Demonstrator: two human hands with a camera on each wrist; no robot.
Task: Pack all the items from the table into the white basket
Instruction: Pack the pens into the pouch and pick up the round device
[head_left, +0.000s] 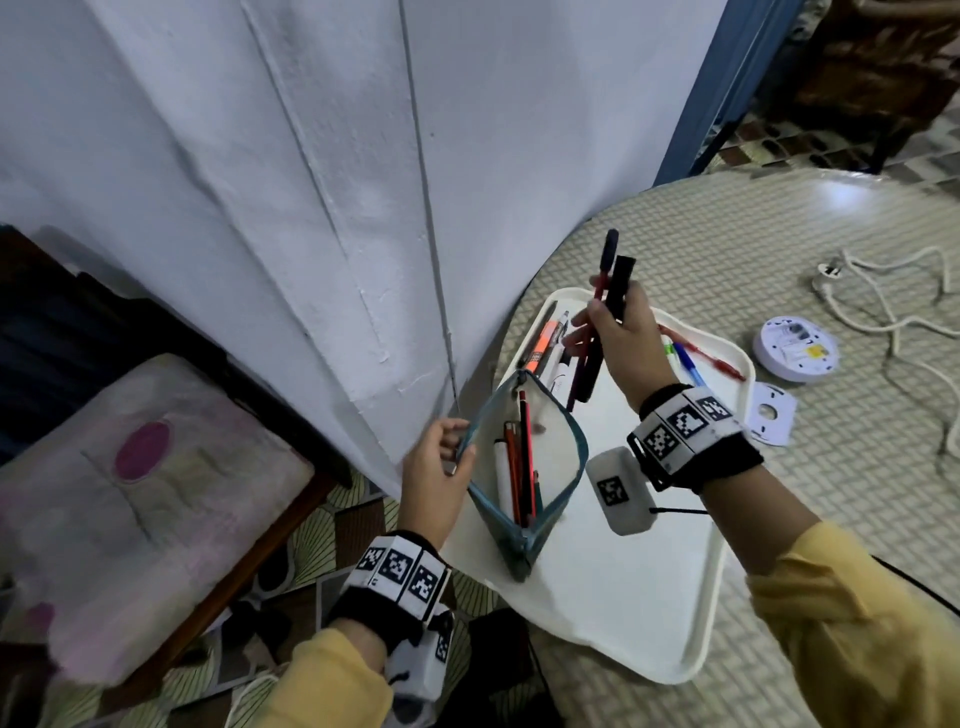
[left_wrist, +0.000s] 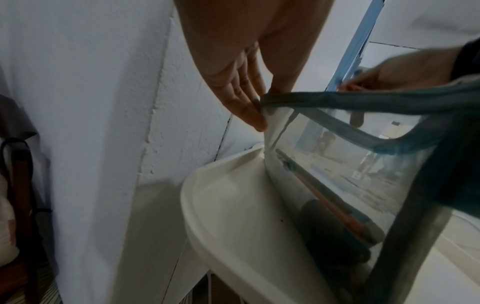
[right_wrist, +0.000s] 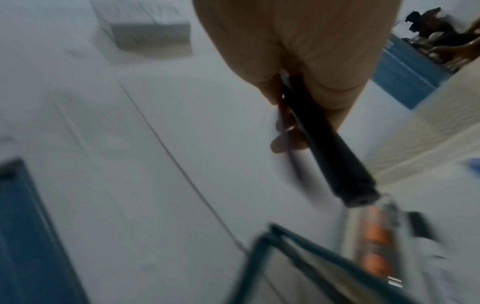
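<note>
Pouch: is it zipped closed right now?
No. The pouch gapes open on the tray, the left hand holding its rim, with pencils visible inside.

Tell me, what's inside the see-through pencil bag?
Inside the pencil bag stand a few pencils, red and orange ones, and a white pen. Their bottom ends are hidden in the dark corner of the bag, so anything smaller lying there can't be seen.

Place: a lived-in home room | Landmark: round table (head_left: 779, 249) under a woven-pattern cloth, set against a white plastered wall (head_left: 260, 182) | Left of table: wooden chair with a faded cushion (head_left: 135, 499) | Below it: patterned floor tiles (head_left: 358, 525) | Beyond it: blue door frame (head_left: 727, 88)
</note>
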